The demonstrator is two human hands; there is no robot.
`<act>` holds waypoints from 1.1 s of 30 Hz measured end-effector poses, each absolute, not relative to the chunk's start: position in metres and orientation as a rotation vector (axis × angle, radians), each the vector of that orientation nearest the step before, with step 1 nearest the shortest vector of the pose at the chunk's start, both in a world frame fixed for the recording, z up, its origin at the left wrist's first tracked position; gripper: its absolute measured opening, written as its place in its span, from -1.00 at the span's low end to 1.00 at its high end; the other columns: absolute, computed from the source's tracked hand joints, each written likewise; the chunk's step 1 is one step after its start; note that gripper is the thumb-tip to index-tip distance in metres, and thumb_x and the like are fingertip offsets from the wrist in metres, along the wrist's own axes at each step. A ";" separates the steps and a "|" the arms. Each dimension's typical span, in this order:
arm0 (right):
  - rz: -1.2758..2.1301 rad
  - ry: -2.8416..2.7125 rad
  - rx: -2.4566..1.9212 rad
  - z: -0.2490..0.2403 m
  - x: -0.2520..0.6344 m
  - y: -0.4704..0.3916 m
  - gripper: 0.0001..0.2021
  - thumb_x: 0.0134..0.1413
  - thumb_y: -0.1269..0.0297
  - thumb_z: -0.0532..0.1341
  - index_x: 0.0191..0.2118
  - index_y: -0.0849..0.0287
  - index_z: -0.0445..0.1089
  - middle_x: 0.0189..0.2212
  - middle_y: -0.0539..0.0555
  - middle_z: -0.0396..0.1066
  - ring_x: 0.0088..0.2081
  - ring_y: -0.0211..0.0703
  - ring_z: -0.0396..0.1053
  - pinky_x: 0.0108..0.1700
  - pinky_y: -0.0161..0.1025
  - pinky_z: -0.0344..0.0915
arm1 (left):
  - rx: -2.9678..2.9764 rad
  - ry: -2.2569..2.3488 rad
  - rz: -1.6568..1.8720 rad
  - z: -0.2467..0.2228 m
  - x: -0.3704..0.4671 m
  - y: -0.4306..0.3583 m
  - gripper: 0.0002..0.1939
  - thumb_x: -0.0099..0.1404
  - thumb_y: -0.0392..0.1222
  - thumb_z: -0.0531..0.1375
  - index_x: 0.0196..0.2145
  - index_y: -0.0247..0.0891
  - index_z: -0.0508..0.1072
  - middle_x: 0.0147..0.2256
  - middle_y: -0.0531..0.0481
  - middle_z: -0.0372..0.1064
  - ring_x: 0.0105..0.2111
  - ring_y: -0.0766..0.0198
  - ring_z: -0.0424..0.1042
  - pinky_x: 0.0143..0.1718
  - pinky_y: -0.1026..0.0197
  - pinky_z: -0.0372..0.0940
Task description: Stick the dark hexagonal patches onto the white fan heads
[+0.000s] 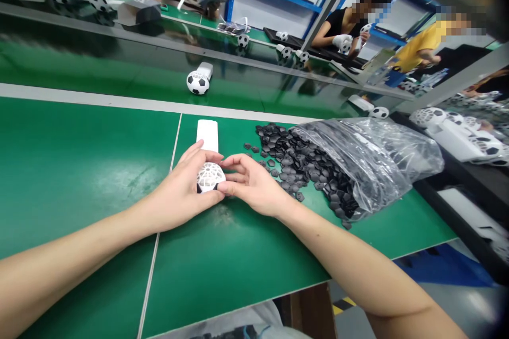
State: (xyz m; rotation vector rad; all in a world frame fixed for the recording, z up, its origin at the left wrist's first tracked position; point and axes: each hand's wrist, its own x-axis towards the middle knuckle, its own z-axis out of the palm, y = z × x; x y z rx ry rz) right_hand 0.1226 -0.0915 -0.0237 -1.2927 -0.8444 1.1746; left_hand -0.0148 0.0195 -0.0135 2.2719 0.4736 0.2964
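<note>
A white football-patterned ball (210,177) with an open lattice top and black patches low on its side is held between my hands over the green table (222,254). My left hand (185,183) wraps round its left side. On the right, the thumb and fingers of my right hand (250,183) close on the ball. A flat white part (207,135) extends behind the ball, away from me. To the right lies a heap of small black pieces (306,161), spilling from a clear plastic bag (369,153).
Beyond the pale strip (119,104), a finished-looking ball unit (198,82) lies on the green belt, with another ball (378,112) farther right. A black tray (449,196) of white units borders the table's right side. People work across the line.
</note>
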 end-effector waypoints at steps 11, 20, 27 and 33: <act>0.383 -1.168 -1.685 -0.021 0.156 -0.085 -0.83 0.09 0.19 0.17 -0.28 0.19 0.32 -0.32 0.03 0.36 -0.30 -0.23 0.31 -0.18 -0.22 0.29 | 2.308 0.456 0.257 -0.013 -0.014 0.030 -0.40 -0.03 0.06 0.26 -0.03 -0.12 0.24 0.14 -0.11 0.04 0.19 -0.06 -0.04 0.15 -0.13 -0.01; -0.145 -1.649 -2.299 -0.036 0.178 -0.085 -0.75 0.21 0.28 0.09 -0.02 0.09 0.37 0.04 0.09 0.27 0.08 0.07 0.08 0.02 0.00 0.09 | 2.291 0.417 0.289 -0.015 -0.014 0.031 -0.45 -0.04 0.03 0.27 -0.08 -0.10 0.27 0.06 -0.07 0.07 0.20 0.01 -0.09 0.20 -0.14 -0.12; -0.186 -1.793 -2.460 -0.020 0.172 -0.091 -0.81 0.17 0.45 0.10 -0.19 0.15 0.43 -0.24 0.08 0.44 -0.20 -0.06 0.33 -0.23 -0.17 0.16 | 2.277 0.429 0.203 -0.007 -0.017 0.039 -0.41 -0.07 -0.05 0.27 -0.04 -0.06 0.26 0.12 -0.01 -0.04 0.14 0.00 0.02 0.16 -0.10 -0.01; -0.210 -1.699 -2.437 -0.021 0.175 -0.094 -0.74 0.15 0.50 0.08 -0.05 0.26 0.34 -0.25 0.15 0.41 -0.21 -0.05 0.35 -0.21 -0.17 0.22 | 2.240 0.463 0.061 -0.001 -0.019 0.046 -0.36 -0.12 -0.05 0.30 -0.04 -0.04 0.25 0.12 -0.01 -0.13 0.09 0.01 0.08 0.07 -0.03 0.13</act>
